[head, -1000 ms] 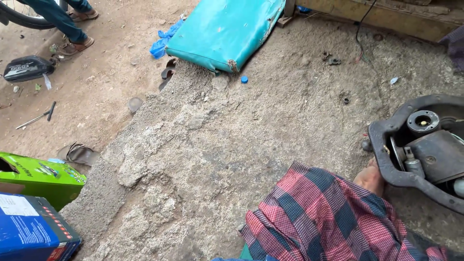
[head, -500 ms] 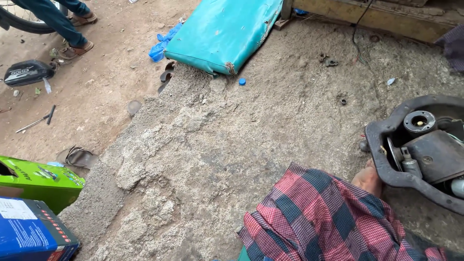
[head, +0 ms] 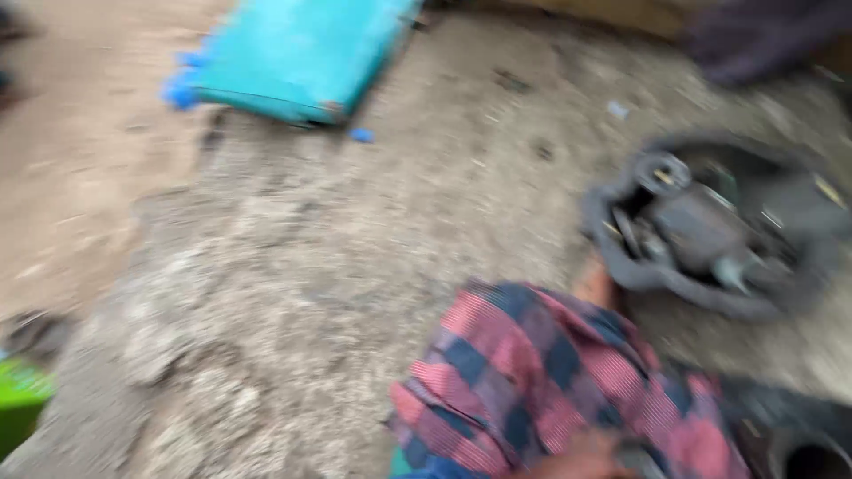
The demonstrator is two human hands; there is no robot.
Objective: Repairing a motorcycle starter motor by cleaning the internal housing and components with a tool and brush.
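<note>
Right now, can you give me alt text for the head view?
Blurred view down at rough concrete ground: a knee in red-and-blue checked cloth beside a dark grey machine housing, a teal panel lying farther off.

The view swung right and blurred — the dark machine casing [head: 710, 232] slid from the right edge toward the middle, and the teal panel [head: 302, 55] shifted left. The blue box dropped out of view; only a corner of the green box [head: 19, 404] remained. A hand [head: 581, 459] appeared at the bottom edge — which one could not be told.
</note>
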